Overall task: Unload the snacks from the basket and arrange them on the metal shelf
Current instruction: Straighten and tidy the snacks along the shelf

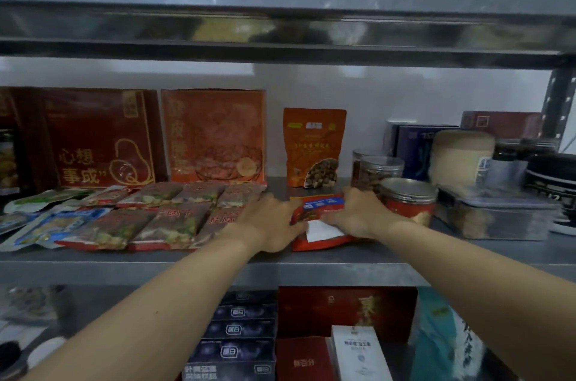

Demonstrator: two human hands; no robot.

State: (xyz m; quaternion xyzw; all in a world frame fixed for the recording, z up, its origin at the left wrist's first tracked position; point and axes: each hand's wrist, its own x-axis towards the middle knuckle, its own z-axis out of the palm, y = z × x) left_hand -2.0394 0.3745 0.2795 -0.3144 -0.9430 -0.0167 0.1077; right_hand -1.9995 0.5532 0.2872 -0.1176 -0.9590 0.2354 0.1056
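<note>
Both hands on one red snack pouch [321, 218] lying flat on the metal shelf [374, 259] — left hand [274, 224] pressed on its left edge, right hand [358, 212] gripping its right side. Pouch sits between flat snack packets [149, 218] and red-lidded jar [408, 200].

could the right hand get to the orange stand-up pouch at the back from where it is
Probably yes. The right hand rests on the red snack packet, and the orange pouch stands just behind it with bare shelf between. The jars stand off to the side.
</note>
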